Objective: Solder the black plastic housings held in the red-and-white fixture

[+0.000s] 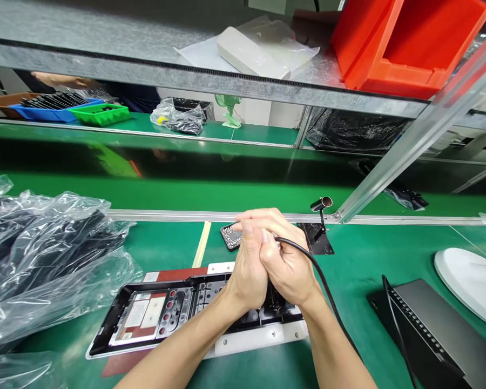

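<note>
My left hand (249,270) and my right hand (289,259) are closed together, thumbs side by side, over the right half of a black plastic panel (101,329). A black cable (324,283) rises out of the grip and curves down to the right. It leads from what looks like a corded electric screwdriver, whose body the fingers hide. The panel lies hollow side up in a white fixture (263,337) on a reddish-brown base (125,363). Just beyond my hands is a small dark tray of screws (229,237), partly covered by my fingers.
Clear plastic bags with black parts (56,259) pile up at left. A small stand with a metal tube (322,203) stands behind my right hand. At right are a dark flat device (425,329) and a white round base (465,275). Overhead, a metal shelf (146,70) holds a red bin (389,75).
</note>
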The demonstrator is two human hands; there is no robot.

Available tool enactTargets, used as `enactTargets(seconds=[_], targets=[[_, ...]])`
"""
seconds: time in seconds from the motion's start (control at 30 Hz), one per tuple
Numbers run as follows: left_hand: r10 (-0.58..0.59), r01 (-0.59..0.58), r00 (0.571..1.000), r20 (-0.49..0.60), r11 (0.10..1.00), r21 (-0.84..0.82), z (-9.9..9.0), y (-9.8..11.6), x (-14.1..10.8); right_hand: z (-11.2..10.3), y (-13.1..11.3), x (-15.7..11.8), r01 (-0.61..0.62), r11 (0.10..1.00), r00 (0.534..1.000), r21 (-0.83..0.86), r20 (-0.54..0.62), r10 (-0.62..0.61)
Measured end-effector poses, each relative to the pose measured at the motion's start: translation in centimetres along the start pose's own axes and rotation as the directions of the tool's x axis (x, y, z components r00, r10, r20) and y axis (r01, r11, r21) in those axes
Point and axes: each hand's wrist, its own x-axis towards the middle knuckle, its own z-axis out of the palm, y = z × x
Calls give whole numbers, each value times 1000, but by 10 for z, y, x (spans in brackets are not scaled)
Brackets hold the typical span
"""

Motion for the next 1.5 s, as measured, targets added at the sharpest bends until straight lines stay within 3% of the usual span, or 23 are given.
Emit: enactTargets(seconds=[0.33,0.57,0.8,0.97,1.5], targets=[[142,-142,990,26,990,4,2,9,9,3,3,-2,-65,998,997,-3,36,65],[80,-80,997,4,988,135,-2,8,5,7,6,-2,-78,996,997,32,-16,79],[15,-11,1000,-27,990,138,-2,6,5,6,6,-3,-86,996,996,37,-10,86],[19,-22,1000,24,993,117,0,11,7,7,7,-4,-75,997,996,7,-48,76],[23,-23,1000,-4,993,113,-2,8,6,11,8,-6,-69,997,994,22,-88,70]])
